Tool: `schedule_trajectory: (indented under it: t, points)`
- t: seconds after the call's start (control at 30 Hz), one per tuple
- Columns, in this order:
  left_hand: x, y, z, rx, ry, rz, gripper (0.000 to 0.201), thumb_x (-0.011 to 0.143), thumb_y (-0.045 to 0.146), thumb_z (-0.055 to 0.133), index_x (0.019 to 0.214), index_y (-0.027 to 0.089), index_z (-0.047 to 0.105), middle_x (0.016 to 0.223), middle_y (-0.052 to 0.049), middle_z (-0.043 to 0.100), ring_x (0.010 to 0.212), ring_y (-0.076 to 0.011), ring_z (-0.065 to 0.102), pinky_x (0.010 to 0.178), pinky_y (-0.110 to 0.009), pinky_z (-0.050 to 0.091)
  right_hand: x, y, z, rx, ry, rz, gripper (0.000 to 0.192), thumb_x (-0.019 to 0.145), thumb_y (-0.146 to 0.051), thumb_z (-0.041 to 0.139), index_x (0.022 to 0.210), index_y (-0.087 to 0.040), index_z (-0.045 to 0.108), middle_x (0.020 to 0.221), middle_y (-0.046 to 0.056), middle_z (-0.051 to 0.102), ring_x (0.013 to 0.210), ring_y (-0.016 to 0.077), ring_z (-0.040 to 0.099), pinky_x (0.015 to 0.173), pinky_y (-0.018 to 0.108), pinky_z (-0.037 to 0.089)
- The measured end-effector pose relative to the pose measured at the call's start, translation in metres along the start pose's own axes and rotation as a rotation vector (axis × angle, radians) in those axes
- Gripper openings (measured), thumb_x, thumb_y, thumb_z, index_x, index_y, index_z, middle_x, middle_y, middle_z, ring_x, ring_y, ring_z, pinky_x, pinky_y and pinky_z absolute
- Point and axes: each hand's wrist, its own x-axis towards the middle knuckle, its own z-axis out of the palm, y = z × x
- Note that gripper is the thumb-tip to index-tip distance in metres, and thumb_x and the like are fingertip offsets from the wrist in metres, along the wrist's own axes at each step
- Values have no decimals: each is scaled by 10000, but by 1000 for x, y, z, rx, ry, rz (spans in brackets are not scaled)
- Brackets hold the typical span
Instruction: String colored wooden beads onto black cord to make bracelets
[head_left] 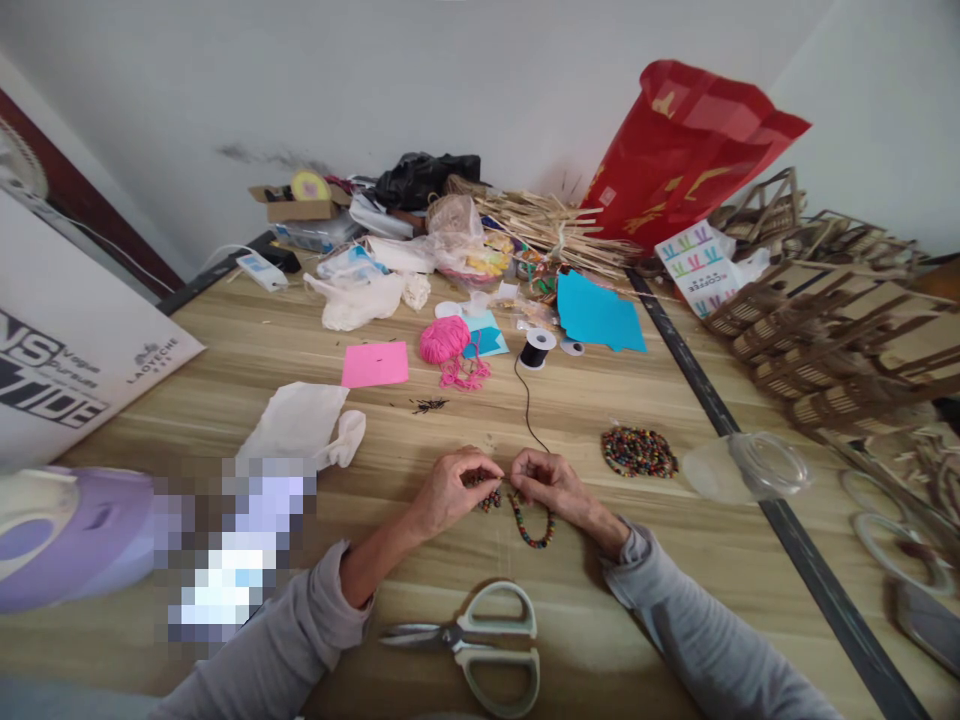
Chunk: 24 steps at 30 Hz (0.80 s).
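Both hands work close together over the table, fingertips almost meeting. My left hand (454,488) is closed in a pinch; what it holds, if anything, is too small to make out. Under its fingers lies a small heap of loose beads (489,500). My right hand (553,485) pinches a cord strung with multicoloured beads, and this bead strand (534,542) hangs in a curve onto the table. A black cord (528,405) runs from its spool (535,348) toward my right hand. Further right lies a pile of colourful beads (639,452).
Scissors (457,636) lie in front of me. Pink yarn (445,340), a pink card (375,364) and blue sheets (600,312) are farther back. A clear plastic container (742,468) and woven baskets (832,370) stand right; a pixelated area (240,550) is left.
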Motion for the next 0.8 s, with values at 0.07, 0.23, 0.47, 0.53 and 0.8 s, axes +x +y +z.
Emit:
schedule_trajectory:
  t: [0.07,0.23,0.47,0.53,0.8]
  points:
    - [0,-1,0,0,-2,5,90,739,75,643,763,142,698,736,-44,671,708,-155,603,672,-253,458,0,0,-1,-1,-7,4,381,789,-517,633,754,-149,541,577,-37,486,459,69,441,447,190,377]
    - [0,-2,0,-4,4,18,97,736,65,638,762,139,696,725,-41,660,682,-148,592,646,-245,453,0,-2,-1,5,-22,15,380,784,-519,637,757,-152,542,574,-39,484,469,75,452,458,197,388]
    - [0,-2,0,-3,4,18,95,735,72,640,761,144,696,728,-40,665,681,-146,597,642,-241,455,0,-2,0,5,-18,18,364,781,-497,647,756,-148,545,591,-32,500,471,69,458,456,191,387]
    - [0,-1,0,-2,6,19,97,734,70,639,761,144,696,717,-36,659,673,-144,592,632,-239,451,0,-2,0,2,-19,17,360,783,-493,646,756,-148,548,589,-31,503,474,70,458,456,190,389]
    - [0,-3,1,-10,12,21,96,738,75,640,764,148,696,720,-36,658,684,-145,596,646,-242,451,0,-1,0,1,-13,23,367,779,-502,646,762,-148,553,600,-27,511,475,71,464,459,190,395]
